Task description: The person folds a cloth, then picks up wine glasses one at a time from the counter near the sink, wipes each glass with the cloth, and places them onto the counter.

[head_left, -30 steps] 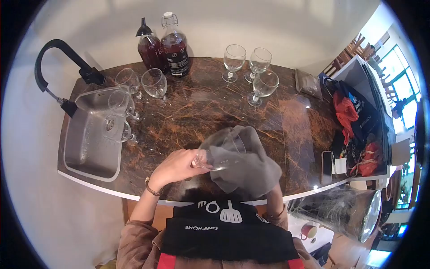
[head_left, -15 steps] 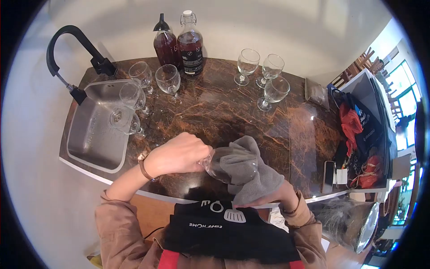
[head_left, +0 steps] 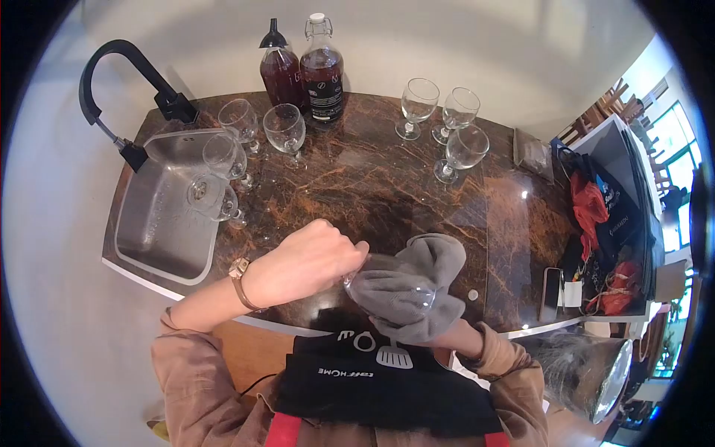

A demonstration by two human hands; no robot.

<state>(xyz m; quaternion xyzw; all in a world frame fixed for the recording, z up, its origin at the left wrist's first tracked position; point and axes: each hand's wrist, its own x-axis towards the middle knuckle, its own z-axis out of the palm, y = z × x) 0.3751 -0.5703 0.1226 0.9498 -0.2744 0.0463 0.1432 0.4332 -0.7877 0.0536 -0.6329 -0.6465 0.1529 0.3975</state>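
- Evidently, the left hand [head_left: 302, 264] is clenched around the stem end of a glass [head_left: 363, 289], held above the near edge of the countertop [head_left: 357, 186].
- The right hand [head_left: 445, 340] grasps a gray cloth [head_left: 438, 261] bunched at the bowl; its fingers are hidden.
- The glass lies nearly sideways, its long axis running left to right across the body, mouth toward the right hand.
- Cloth against glass looks like wiping in progress; moving either calls, I judge, for a steady stem hold and light pressure.
- Farther out, four glasses [head_left: 284, 128] stand or lean by the sink [head_left: 160, 223], and three glasses [head_left: 467, 147] stand far right.
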